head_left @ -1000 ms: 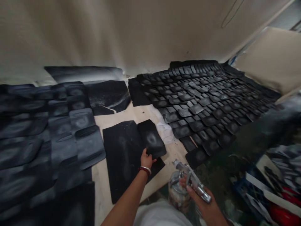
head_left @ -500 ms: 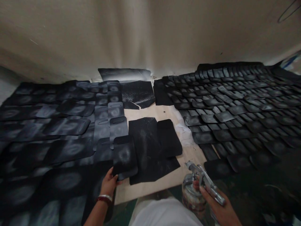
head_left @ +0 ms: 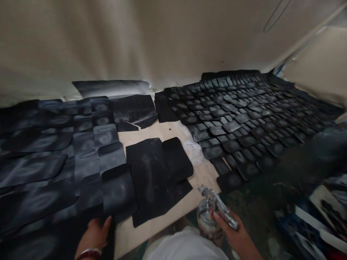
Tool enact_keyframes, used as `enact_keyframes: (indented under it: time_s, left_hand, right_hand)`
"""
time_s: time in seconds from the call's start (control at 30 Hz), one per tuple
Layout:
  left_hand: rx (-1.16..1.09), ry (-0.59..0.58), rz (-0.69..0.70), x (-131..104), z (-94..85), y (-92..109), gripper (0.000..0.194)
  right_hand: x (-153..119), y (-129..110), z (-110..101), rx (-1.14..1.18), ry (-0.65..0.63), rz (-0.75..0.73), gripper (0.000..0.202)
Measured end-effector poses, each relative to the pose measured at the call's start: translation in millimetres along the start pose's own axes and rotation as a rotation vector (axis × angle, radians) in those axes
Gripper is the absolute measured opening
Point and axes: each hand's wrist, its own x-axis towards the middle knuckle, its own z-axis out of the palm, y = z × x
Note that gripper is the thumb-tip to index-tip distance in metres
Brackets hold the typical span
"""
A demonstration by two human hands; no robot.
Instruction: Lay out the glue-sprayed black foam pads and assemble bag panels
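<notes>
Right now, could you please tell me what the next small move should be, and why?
Probably bring the spray gun over the round-cornered black piece on the middle sheet: it shows no clear pale ring, unlike many pieces alongside, and the right hand holds the gun with its nozzle towards it.

A beige wall [head_left: 173,43], banded with soft vertical streaks of light and shade, rises behind the far edge of the surface [head_left: 130,233]. A thin looped cord [head_left: 265,30] hangs against it at upper right. Past the far right corner, a paler beige panel [head_left: 320,61] stands at an angle, with a bit of blue [head_left: 279,69] at the join. Dark green floor [head_left: 244,206] shows beyond the near edge. Blurred clutter [head_left: 311,224] lies at lower right. The light is dim and uneven.
</notes>
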Motion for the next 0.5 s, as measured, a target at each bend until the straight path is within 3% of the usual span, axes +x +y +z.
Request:
enact_keyframes:
  time_s: [0.1, 0.2, 0.27, 0.33, 0.43, 0.5]
  left_hand:
    - [0.248, 0.121, 0.158, 2.6, 0.5, 9.1, 0.035]
    - [0.152, 0.068, 0.37, -16.6, 17.3, 42.5, 0.027]
    - [0.009, -0.049, 0.49, -38.9, 40.1, 76.9, 0.024]
    - [-0.162, -0.251, 0.544, -63.2, 69.0, 115.1, 0.023]
    - [-0.385, -0.521, 0.456, -93.5, 111.9, 167.3, 0.021]
    - [-0.471, -0.615, 0.358, -106.3, 133.8, 192.8, 0.019]
  right_hand:
    - [4.1, 13.5, -5.5, 0.007, 0.084, 0.038, 0.047]
    - [6.1, 20.2, -6.0, 0.028, 0.173, 0.072, 0.055]
    - [6.1, 16.6, -3.6, 0.037, 0.135, 0.059, 0.054]
    - [6.6, 8.7, -0.3, 0.047, 0.081, 0.023, 0.049]
    - [9.7, -2.3, 3.2, 0.058, 0.041, -0.049, 0.04]
    - [12.6, -5.6, 3.1, 0.047, 0.071, -0.078, 0.038]
